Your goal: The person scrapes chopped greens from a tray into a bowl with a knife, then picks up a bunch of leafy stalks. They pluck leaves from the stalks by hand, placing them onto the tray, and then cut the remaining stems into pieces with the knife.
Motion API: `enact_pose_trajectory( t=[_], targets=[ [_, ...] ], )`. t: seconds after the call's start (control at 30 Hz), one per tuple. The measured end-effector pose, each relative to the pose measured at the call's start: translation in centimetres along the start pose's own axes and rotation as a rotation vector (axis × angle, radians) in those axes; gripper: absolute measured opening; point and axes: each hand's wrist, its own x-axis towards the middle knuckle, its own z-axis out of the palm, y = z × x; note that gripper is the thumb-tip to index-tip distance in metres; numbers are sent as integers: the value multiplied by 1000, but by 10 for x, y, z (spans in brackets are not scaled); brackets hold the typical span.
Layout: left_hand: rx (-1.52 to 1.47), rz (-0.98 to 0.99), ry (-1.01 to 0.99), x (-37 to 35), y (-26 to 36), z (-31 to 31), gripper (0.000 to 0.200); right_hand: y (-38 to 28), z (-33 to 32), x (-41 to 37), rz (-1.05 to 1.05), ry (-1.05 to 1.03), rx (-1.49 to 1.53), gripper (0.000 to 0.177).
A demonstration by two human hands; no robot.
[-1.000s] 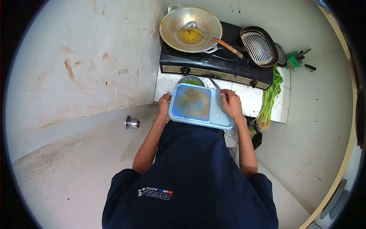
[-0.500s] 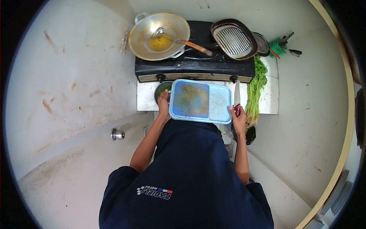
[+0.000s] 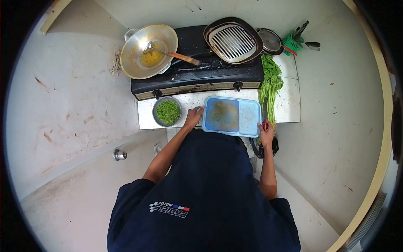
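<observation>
A light-blue cutting board with a darker blue, stained panel is in front of me at the counter's near edge. My left hand grips its left edge with curled fingers. My right hand is closed around the dark red handle of a knife, its blade pointing away from me, while the thumb side touches the board's right edge. Left of the board stands a grey bowl full of chopped greens. A bunch of leafy green stalks lies beyond the knife on the right.
A black two-burner stove spans the back. On it are a wok with a wooden-handled ladle and yellow liquid, and a grill pan. A small pan and a green utensil basket stand behind right. Walls close both sides.
The board has moved right, away from the bowl, whose chopped greens now show fully. Both hands moved with it, the knife staying in the right hand. The camera view has shifted too.
</observation>
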Motion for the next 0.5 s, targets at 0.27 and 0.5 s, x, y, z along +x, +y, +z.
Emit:
enact_pose_trajectory(
  t=[0.27, 0.5],
  targets=[
    [148, 116, 301, 46, -75, 26, 58, 14, 22, 39, -50, -44, -47, 32],
    [19, 72, 446, 52, -85, 28, 62, 25, 43, 63, -152, -20, -98, 28]
  ],
)
